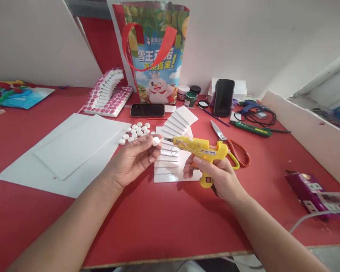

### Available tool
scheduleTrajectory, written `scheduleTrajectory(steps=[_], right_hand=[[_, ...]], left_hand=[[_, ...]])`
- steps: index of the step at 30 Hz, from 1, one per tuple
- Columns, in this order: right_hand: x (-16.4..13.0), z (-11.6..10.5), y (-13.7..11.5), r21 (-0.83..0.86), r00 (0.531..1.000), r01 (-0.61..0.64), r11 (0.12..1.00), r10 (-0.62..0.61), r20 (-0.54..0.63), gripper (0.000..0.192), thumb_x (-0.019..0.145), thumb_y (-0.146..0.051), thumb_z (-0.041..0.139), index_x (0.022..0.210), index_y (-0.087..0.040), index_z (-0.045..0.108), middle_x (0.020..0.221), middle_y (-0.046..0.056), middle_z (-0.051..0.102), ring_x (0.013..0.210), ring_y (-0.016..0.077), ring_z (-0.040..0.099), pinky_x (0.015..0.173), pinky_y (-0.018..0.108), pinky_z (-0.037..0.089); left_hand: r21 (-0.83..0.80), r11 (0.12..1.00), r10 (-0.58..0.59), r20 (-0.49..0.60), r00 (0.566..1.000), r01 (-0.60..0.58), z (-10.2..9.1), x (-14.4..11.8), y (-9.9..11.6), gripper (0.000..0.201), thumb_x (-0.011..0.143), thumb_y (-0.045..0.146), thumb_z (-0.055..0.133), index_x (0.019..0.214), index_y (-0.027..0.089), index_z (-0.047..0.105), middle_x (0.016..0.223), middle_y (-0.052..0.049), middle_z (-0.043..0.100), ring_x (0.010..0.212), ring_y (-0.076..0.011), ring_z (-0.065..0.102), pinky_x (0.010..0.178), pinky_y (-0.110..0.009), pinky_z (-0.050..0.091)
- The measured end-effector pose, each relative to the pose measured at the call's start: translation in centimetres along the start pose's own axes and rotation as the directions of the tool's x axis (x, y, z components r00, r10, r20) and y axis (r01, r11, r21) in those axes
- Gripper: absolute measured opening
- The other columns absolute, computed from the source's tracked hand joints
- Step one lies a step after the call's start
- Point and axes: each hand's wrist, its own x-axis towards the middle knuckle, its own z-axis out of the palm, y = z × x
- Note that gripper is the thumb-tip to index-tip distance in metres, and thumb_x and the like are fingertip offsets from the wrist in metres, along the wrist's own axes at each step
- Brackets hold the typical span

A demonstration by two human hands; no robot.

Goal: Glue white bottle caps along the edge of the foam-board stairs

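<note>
Red desk (pixel 164 223) standing against white wall, gift bag (pixel 155 53) leaning at far edge, left hand (pixel 136 158) pinching small white cap (pixel 156 141) over middle of desk, right hand (pixel 218 175) gripping yellow glue gun (pixel 201 149), white foam strips (pixel 172 151) lying underneath.

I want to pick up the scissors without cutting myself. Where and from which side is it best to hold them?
Hold the scissors by the orange handle loops. They lie flat on the table, blades pointing away to the far left, loops toward the near right. Come from the right, because the right hand and glue gun partly cover the loops' left side.
</note>
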Motion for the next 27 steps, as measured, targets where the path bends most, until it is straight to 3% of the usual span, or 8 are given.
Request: scheduleTrajectory(steps=[4, 12, 27], right_hand=[[-0.06, 0.1, -0.19, -0.025, 0.999, 0.021, 0.999, -0.022, -0.032, 0.026, 0.093, -0.041, 0.07, 0.084, -0.017, 0.072, 0.074, 0.004, 0.073, 0.065, 0.0169, 0.067, 0.065, 0.031, 0.054], [-0.02, -0.03, 0.05, -0.073, 0.999, -0.042, 0.996, 0.042, 0.004, 0.035, 0.091, -0.049, 0.071, 0.076, -0.017, 0.069, 0.069, 0.005, 0.071, 0.065, 0.0181, 0.066, 0.065, 0.031, 0.053], [0.07, -0.23, 0.17, -0.164, 0.997, -0.062, 0.985, 0.07, 0.042, 0.046, 0.094, -0.051, 0.067, 0.064, -0.017, 0.064, 0.065, 0.004, 0.068, 0.064, 0.0164, 0.063, 0.065, 0.03, 0.047]], left_hand=[[0.023, 0.999, 0.026, 0.022, 0.999, -0.027, -0.07, 0.04, -0.11, 0.009, 0.087, 0.019, 0.077, 0.09, 0.013, 0.071, 0.078, -0.004, 0.068, 0.061, -0.0074, 0.059, 0.052, -0.013, 0.048], [0.072, 0.997, 0.01, 0.069, 0.998, -0.015, 0.12, 0.11, -0.52, 0.024, 0.085, 0.027, 0.081, 0.076, 0.014, 0.063, 0.071, -0.002, 0.064, 0.053, -0.005, 0.051, 0.044, -0.012, 0.039], [0.098, 0.995, -0.023, 0.056, 0.998, 0.017, 0.19, 0.14, -0.51, 0.029, 0.077, 0.028, 0.089, 0.074, 0.013, 0.064, 0.067, -0.002, 0.066, 0.048, -0.0031, 0.049, 0.04, -0.01, 0.033]])
